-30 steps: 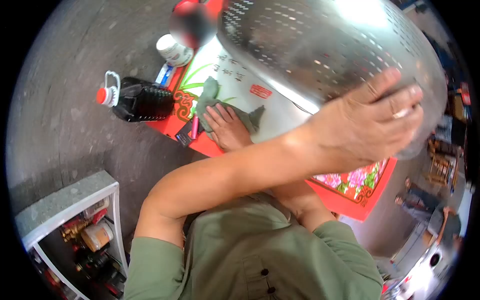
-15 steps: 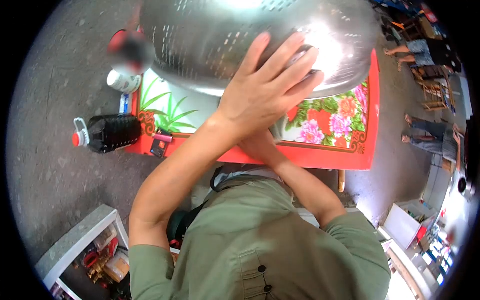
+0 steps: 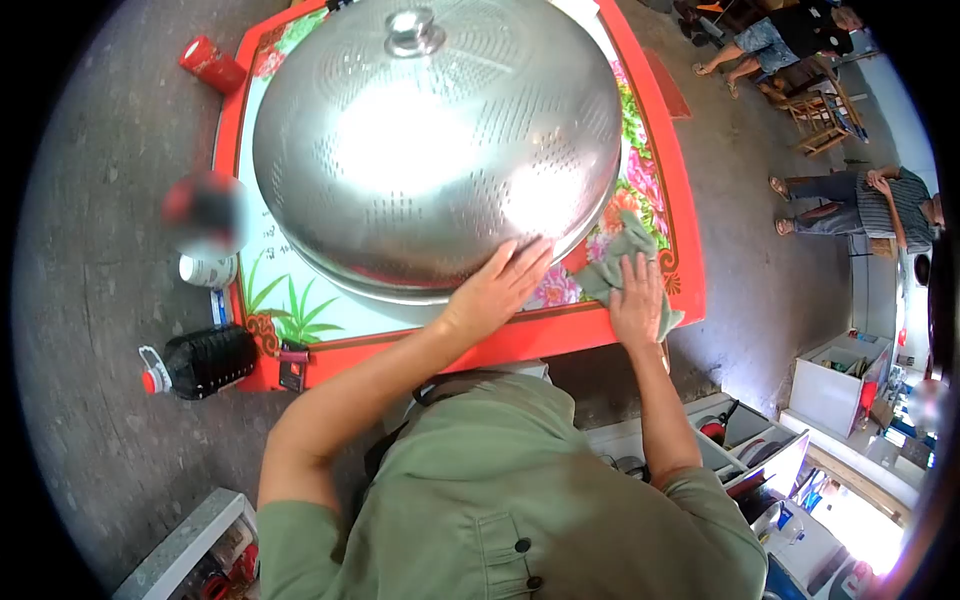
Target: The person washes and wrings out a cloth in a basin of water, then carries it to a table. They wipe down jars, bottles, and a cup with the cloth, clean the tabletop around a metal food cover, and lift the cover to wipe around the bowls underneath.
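A big domed metal lid (image 3: pixel 330 215) with rows of small holes and a round knob on top covers most of the red-edged table (image 3: pixel 440 350). My left hand (image 3: pixel 497 290) lies on the near side of the dome by its rim, fingers stretched out. To the right, my right hand (image 3: pixel 637 305) presses a crumpled grey-green cloth (image 3: pixel 630 245) onto the floral tabletop near the front right corner. What lies under the lid is hidden.
A dark jug (image 3: pixel 210 360) with a red cap, a white cup (image 3: pixel 208 269) and a red can (image 3: pixel 212 65) stand along the left side. A small dark packet (image 3: pixel 293 367) sits at the front edge. Two people are at the right, near a wooden chair (image 3: pixel 825 120).
The lid, close to the camera before, now sits lower and farther off on the table. My right hand, mostly hidden behind my left forearm, has come out rightward with the cloth.
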`<control>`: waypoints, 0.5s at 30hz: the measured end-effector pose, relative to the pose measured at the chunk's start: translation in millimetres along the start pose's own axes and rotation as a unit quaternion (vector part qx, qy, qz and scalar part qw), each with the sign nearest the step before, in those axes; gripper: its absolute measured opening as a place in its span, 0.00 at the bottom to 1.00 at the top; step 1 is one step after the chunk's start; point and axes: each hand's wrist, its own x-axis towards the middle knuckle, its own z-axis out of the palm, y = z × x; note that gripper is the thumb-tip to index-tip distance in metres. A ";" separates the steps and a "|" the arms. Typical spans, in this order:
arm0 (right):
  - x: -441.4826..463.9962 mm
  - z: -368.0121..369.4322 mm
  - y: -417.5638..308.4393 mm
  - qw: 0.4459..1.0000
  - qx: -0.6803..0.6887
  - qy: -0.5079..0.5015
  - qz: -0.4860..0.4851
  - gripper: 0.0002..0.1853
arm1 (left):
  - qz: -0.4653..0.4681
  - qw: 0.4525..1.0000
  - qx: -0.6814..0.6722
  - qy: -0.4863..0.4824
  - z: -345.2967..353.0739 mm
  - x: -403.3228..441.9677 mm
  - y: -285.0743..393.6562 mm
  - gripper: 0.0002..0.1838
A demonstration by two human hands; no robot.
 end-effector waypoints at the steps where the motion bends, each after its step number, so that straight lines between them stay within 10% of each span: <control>1: 7.9 0.4 13.3 1.000 0.001 0.005 0.002 0.32 | 0.001 1.000 0.004 0.003 3.0 0.7 5.1 0.31; 15: 107.9 19.5 142.1 0.951 0.073 -0.029 0.300 0.29 | 0.051 0.994 0.024 -0.098 23.8 0.2 43.0 0.30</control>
